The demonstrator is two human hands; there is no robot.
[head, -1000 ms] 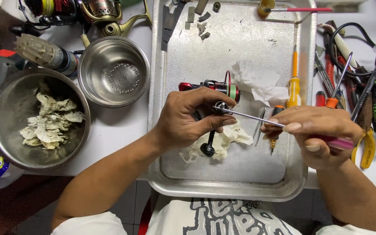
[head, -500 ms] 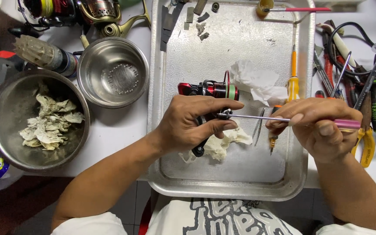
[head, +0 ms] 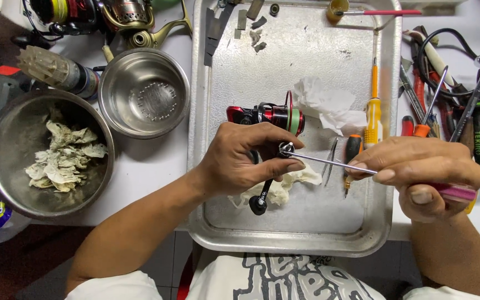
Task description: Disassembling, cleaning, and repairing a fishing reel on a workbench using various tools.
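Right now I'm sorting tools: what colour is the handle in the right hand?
Pink, seen in the head view: the right hand holds the tool's handle.

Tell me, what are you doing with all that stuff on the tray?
A person is working on a red and black fishing reel over a metal tray. The left hand grips the reel, and the right hand holds a thin pink-handled tool with its tip against a small metal part of the reel. Crumpled tissue and a yellow screwdriver lie on the tray. Two steel bowls sit to the left.
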